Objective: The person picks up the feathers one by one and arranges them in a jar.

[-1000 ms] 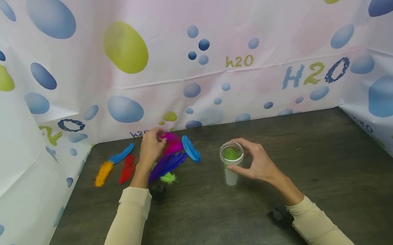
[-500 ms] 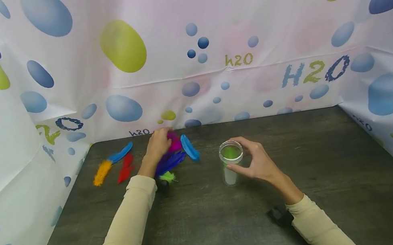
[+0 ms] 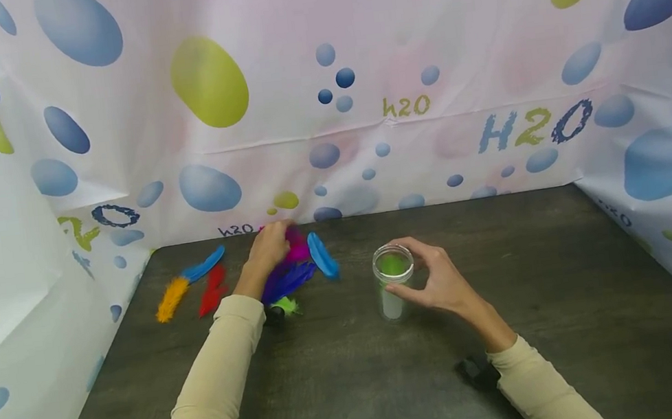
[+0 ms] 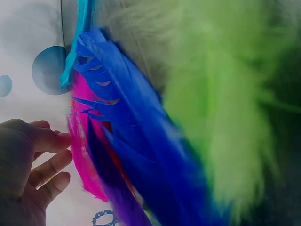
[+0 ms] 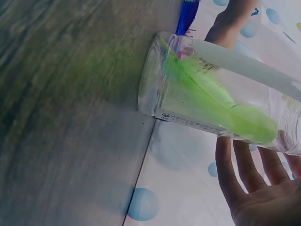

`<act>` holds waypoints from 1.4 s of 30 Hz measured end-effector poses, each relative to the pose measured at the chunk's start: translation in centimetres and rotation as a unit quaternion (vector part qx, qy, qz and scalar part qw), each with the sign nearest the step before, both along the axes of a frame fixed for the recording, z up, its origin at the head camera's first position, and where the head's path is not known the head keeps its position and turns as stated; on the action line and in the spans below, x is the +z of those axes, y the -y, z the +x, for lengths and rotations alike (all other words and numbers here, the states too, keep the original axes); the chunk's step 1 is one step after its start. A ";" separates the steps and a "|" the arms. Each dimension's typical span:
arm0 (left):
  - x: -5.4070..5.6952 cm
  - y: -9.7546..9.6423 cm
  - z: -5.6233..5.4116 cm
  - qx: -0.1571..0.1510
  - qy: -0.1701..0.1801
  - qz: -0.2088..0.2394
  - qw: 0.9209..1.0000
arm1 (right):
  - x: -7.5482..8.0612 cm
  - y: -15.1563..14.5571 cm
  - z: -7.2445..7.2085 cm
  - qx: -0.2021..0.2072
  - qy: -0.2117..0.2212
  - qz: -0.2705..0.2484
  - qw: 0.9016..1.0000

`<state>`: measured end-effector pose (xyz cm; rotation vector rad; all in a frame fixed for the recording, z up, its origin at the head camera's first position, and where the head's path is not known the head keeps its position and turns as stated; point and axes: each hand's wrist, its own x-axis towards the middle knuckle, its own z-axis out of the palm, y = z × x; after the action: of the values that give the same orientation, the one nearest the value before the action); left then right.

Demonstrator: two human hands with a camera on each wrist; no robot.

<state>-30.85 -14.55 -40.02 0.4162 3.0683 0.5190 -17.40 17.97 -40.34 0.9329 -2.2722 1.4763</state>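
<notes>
Near the table's back edge my left hand (image 3: 268, 248) reaches over the feathers. In the left wrist view its fingers are spread a little, with their tips at the edge of a magenta feather (image 4: 83, 155); whether they touch it is unclear. Dark blue feathers (image 3: 289, 280), a light blue feather (image 3: 323, 256) and a green feather (image 3: 287, 305) lie close by. My right hand (image 3: 437, 274) holds an upright, clear, open-topped jar (image 3: 393, 263) between thumb and fingers. Inside the jar is a light green feather (image 5: 211, 101).
Left of my left arm lie an orange feather (image 3: 172, 299), a red feather (image 3: 213, 290) and another light blue feather (image 3: 204, 264). A printed sheet (image 3: 327, 127) stands behind and beside the dark table (image 3: 361, 379).
My left hand has shifted slightly to the right over the magenta feather, and its fingers have come down toward it. My right hand and the jar stay in place.
</notes>
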 end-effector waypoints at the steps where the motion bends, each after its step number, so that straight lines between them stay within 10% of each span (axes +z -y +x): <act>1: 0.0 0.0 0.0 -0.002 0.002 -0.002 1.000 | 0.0 0.0 0.0 0.000 0.000 0.000 1.000; 16: -0.6 0.0 0.0 -0.024 0.034 -0.005 0.999 | -0.4 0.1 0.2 -0.003 0.001 0.001 1.000; 35: -0.2 0.3 0.5 -0.031 0.003 0.044 0.999 | -0.3 0.0 0.2 -0.002 0.002 0.005 1.000; 42: -0.1 0.5 1.1 -0.036 -0.059 0.087 0.994 | -0.2 0.0 0.2 -0.005 0.002 0.009 1.000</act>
<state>-29.76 -15.07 -40.11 0.5798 3.1161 0.7906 -17.23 17.96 -40.52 0.9240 -2.2925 1.4580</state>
